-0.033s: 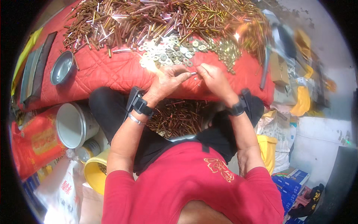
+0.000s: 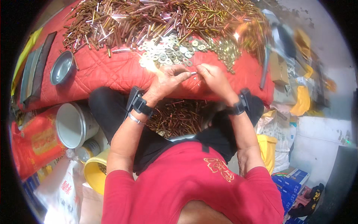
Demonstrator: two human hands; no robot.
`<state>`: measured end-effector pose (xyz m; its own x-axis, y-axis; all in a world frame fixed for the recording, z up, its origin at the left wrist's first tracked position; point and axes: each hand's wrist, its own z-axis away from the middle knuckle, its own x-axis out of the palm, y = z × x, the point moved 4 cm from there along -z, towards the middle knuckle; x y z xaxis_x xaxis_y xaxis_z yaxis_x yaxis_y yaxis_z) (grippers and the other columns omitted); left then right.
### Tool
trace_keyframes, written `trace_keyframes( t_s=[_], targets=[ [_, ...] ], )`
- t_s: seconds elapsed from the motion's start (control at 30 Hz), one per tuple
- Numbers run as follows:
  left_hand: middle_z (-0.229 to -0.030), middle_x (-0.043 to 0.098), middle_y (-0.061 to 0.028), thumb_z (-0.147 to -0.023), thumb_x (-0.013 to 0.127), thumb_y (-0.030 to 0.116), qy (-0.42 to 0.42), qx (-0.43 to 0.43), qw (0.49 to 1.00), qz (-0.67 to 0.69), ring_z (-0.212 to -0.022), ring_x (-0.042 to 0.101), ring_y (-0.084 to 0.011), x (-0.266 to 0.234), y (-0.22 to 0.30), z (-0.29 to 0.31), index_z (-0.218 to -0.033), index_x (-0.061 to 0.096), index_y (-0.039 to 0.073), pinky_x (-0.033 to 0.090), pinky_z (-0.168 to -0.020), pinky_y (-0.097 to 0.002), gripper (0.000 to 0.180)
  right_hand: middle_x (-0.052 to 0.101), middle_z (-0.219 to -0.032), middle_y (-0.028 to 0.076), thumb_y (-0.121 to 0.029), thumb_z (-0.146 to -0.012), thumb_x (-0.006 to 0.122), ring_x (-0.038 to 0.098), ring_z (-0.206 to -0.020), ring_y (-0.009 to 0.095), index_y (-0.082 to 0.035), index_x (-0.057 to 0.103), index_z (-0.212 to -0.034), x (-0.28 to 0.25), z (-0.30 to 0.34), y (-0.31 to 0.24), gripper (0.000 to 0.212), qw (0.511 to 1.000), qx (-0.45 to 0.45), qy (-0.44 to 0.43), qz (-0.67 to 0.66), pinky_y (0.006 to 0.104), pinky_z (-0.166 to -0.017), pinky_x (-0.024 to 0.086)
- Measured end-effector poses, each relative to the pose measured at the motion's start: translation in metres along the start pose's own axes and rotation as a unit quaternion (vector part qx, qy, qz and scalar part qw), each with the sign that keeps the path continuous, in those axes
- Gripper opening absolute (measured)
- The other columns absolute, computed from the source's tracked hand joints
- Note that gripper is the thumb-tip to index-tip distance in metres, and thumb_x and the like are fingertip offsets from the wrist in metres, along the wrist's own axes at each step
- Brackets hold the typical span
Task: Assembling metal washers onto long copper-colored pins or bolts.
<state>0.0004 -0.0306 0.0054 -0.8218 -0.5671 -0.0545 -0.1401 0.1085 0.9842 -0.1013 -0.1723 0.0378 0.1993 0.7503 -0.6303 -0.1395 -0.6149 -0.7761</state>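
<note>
Over the near edge of the red quilted cloth [image 2: 112, 69], my left hand [image 2: 169, 78] pinches a thin metal rod [image 2: 194, 73] between thumb and forefinger. Most of this short piece is hidden by the fingers. My right hand [image 2: 213, 78] is closed at the rod's right end, thumb against forefinger; whatever it grips there is hidden. Just beyond my hands lies a spread of flat metal washers [image 2: 164, 54]. Small brass-coloured nuts or cones [image 2: 225, 54] are heaped to the right of them. Behind stretches a large pile of metal rods or bolts [image 2: 149, 22], partly lost in glare.
A metal bowl [image 2: 62, 68] sits on the cloth at left. Below it are a white bucket [image 2: 71, 125] and a tilted yellow bucket [image 2: 95, 175]. More rods [image 2: 175, 117] lie between my legs. Yellow bags [image 2: 265, 149] and blue boxes [image 2: 287, 190] stand at right.
</note>
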Motion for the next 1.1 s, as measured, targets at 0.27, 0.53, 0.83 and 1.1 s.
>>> trace_keyframes(
  t_s=[0.27, 0.53, 0.83, 1.1],
  targets=[
    [-0.066, 0.054, 0.0071, -0.085, 0.067, 0.022, 0.003, -0.111, 0.981, 0.157, -0.058, 0.043, -0.0024, -0.002, -0.010, -0.002, -0.088, 0.070, 0.007, 0.032, -0.052, -0.0191, 0.016, 0.056, -0.097, 0.015, -0.011, -0.090, 0.056, 0.058, -0.084, 0.027, -0.004, 0.051, -0.123, 0.004, -0.006, -0.027, 0.035, 0.971, -0.166, 0.160, 0.061, 0.0335, -0.075, 0.048],
    [-0.070, 0.058, 0.0049, -0.084, 0.068, 0.020, -0.014, -0.170, 0.971, 0.165, -0.063, 0.046, -0.0035, -0.001, -0.009, 0.000, -0.088, 0.069, 0.005, 0.036, -0.057, -0.0200, 0.015, 0.060, -0.092, 0.018, -0.009, -0.089, 0.056, 0.061, -0.080, 0.029, -0.005, 0.047, -0.129, -0.002, -0.008, -0.027, 0.041, 0.962, -0.149, 0.227, 0.016, 0.0360, -0.074, 0.048],
    [-0.063, 0.053, 0.0073, -0.085, 0.068, 0.023, -0.008, -0.153, 0.972, 0.176, -0.054, 0.041, -0.0020, 0.002, -0.013, -0.001, -0.090, 0.070, 0.008, 0.028, -0.049, -0.0183, 0.016, 0.062, -0.103, 0.022, -0.012, -0.092, 0.052, 0.064, -0.090, 0.031, -0.003, 0.050, -0.125, 0.004, -0.007, -0.020, 0.034, 0.983, -0.077, 0.164, 0.035, 0.0366, -0.075, 0.049],
    [-0.067, 0.055, 0.0054, -0.083, 0.069, 0.020, -0.004, -0.192, 0.959, 0.207, -0.061, 0.045, -0.0039, -0.001, -0.013, -0.001, -0.085, 0.070, 0.006, 0.035, -0.057, -0.0198, 0.014, 0.063, -0.101, 0.020, -0.012, -0.091, 0.054, 0.063, -0.088, 0.034, -0.005, 0.053, -0.122, 0.009, -0.007, -0.019, 0.032, 0.978, -0.123, 0.161, 0.052, 0.0391, -0.073, 0.050]
  ],
)
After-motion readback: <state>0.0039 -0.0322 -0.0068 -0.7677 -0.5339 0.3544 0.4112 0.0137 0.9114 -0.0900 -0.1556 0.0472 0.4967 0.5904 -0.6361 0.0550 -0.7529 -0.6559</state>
